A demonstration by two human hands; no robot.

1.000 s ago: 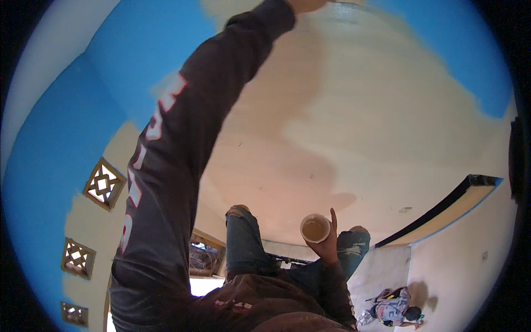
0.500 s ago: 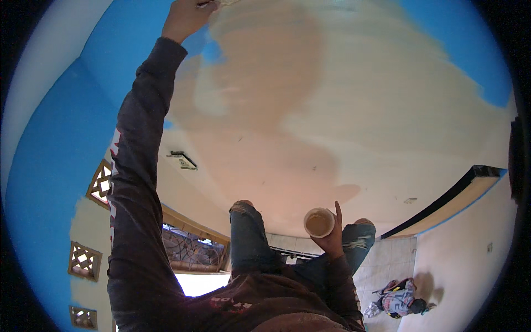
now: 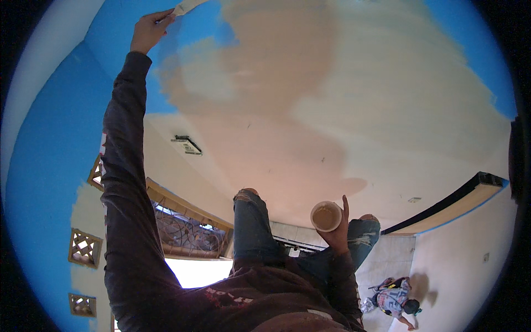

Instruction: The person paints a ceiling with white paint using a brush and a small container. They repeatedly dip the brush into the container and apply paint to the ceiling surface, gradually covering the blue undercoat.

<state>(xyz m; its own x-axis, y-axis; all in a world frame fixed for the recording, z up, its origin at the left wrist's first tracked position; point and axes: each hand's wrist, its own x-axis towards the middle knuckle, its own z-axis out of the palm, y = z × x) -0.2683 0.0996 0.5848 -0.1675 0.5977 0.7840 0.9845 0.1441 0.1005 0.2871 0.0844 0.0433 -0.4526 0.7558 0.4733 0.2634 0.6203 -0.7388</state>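
My left arm stretches up the wall, and my left hand (image 3: 150, 32) is closed around the handle of a paintbrush (image 3: 187, 7). The brush's pale head lies over the blue part of the wall, partly cut off by the top edge, so I cannot tell whether it touches. Low in front of me, my right hand (image 3: 336, 238) grips a round white cup (image 3: 326, 216) from its right side and below, thumb pointing up. Beige-brown paint (image 3: 326, 214) shows inside it. The wall (image 3: 381, 94) carries beige paint with a darker patch, and blue (image 3: 464, 39) around it.
My bent knees (image 3: 251, 221) are below the wall. A dark-edged ledge (image 3: 448, 205) juts out at right. A wall fixture (image 3: 188, 145), a grilled window (image 3: 191, 235) and lattice vents (image 3: 84, 248) are at left. Another person (image 3: 394, 296) is on the floor at lower right, one arm extended.
My left hand has moved left and a little down with the paintbrush, from the beige edge to the blue. The right hand still holds the cup. The other person's arm now reaches out.
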